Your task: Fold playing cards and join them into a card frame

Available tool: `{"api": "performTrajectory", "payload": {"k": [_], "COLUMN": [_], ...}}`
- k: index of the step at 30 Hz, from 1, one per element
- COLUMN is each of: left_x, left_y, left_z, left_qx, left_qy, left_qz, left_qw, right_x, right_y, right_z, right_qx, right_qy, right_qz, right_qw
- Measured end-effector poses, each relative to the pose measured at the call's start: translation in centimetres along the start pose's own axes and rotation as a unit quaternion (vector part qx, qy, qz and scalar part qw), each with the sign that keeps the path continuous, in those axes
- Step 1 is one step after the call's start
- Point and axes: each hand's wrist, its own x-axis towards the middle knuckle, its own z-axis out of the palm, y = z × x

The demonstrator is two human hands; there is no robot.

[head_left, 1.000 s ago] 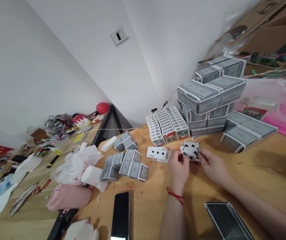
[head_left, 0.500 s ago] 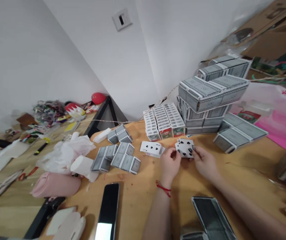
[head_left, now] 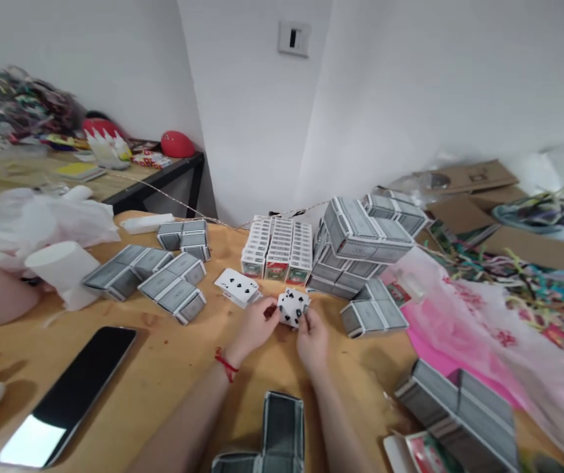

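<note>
A playing card with black spades is held up over the table, possibly with others behind it. My left hand pinches at its left edge, and a red string bracelet circles that wrist. On the opposite side, my right hand grips the card between thumb and fingers. Left of my hands, a few loose playing cards lie face up, overlapping. Just beyond stand three rows of packed card boxes with white sides and red or green ends.
Grey patterned card-box blocks are stacked at right; others lie at left. Another block sits between my forearms. A phone lies at front left. Pink plastic and a cardboard box are at far right.
The view has turned right and levelled, so things sit further left in the picture. Both hands still hold the card in much the same grip.
</note>
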Motion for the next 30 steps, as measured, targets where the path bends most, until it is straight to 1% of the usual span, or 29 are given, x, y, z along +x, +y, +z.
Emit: {"api": "performTrajectory", "payload": {"k": [3,8,12,19,25,26,30], "left_x": [0.0,0.0,-0.1,0.0,-0.1,-0.1,-0.1], "left_y": [0.2,0.6,1.0,1.6,1.3,1.2,0.7], "left_z": [-0.1,-0.2,-0.3,-0.6,-0.4,-0.4,-0.2], "left_qx": [-0.001,-0.007,-0.006,-0.043,-0.041,-0.035,-0.003], "left_qy": [-0.008,0.012,0.010,0.010,-0.006,-0.007,-0.007], "left_qz": [-0.007,-0.014,-0.018,-0.021,-0.030,-0.029,-0.029], "left_qw": [1.000,1.000,1.000,0.999,0.999,0.999,1.000], "right_x": [0.0,0.0,0.0,0.1,0.0,0.0,0.1], "right_y": [0.0,-0.3,-0.5,-0.2,0.2,0.1,-0.1], "right_z": [0.1,-0.1,-0.3,-0.3,-0.2,-0.2,-0.4], "right_qx": [-0.002,-0.013,-0.035,-0.048,-0.046,-0.044,-0.019], "right_qy": [0.004,-0.012,-0.013,-0.011,-0.005,-0.014,-0.016], "right_qz": [0.002,0.013,0.014,0.005,0.014,0.009,-0.011], "right_qw": [1.000,1.000,0.999,0.999,0.999,0.999,1.000]}}
